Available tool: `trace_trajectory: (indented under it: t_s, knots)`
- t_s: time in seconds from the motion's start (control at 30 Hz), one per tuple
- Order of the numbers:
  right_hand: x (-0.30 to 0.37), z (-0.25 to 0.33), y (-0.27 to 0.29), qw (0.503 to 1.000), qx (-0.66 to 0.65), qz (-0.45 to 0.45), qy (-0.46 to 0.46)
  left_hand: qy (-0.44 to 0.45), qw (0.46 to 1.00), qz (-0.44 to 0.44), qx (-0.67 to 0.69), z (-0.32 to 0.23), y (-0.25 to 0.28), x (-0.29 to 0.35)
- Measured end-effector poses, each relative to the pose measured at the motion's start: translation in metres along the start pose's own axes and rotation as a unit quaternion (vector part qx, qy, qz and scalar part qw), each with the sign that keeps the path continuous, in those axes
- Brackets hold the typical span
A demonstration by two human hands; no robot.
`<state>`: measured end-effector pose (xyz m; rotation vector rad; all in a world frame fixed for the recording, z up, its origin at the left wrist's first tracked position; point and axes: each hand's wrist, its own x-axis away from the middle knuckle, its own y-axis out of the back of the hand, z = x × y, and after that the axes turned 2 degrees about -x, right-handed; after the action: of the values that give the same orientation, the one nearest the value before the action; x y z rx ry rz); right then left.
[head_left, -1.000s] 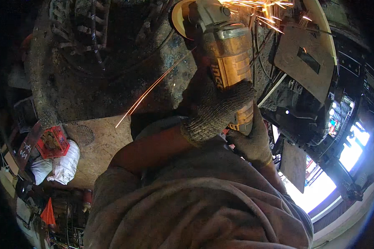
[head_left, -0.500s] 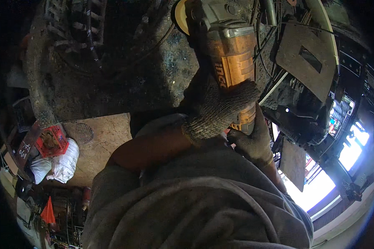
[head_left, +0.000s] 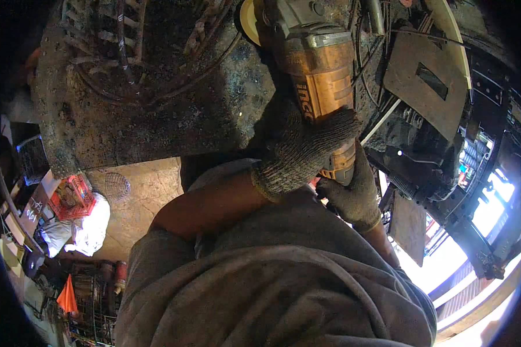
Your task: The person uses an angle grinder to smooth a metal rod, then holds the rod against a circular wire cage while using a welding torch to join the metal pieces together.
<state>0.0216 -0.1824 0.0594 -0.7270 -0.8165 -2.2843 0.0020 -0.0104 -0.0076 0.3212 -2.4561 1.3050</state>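
Observation:
An angle grinder with an orange and grey body points up and away, its disc at the top edge over a rusty, dirty metal bench. My left hand, in a grey knit glove, wraps around the grinder's body. My right hand, also gloved, grips the grinder's rear end just below. No sparks show at the disc. My grey shirt fills the lower middle.
A grey metal plate with a rectangular slot leans at the upper right beside cables and dark machinery. On the floor to the left stand a red crate, white sacks and an orange cone-like thing. Bright daylight enters at the lower right.
A second ago sparks flew from the disc at the top and down to the left; they have stopped. Both hands keep their grip on the grinder.

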Motion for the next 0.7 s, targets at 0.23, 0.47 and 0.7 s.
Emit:
trace_trajectory:
  t_s: [0.23, 0.47, 0.7]
  knots:
    - [-0.001, 0.013, -0.003, 0.999, -0.010, -0.007, -0.038, -0.037, 0.994, -0.050, -0.094, 0.004, 0.000, -0.002]
    - [-0.005, 0.003, 0.004, 0.994, 0.097, -0.011, 0.042, -0.028, 0.998, -0.043, -0.021, 0.007, -0.001, 0.000]
    - [-0.005, -0.006, -0.001, 0.996, 0.071, -0.031, 0.050, -0.007, 0.999, -0.039, -0.019, 0.018, 0.003, 0.000]
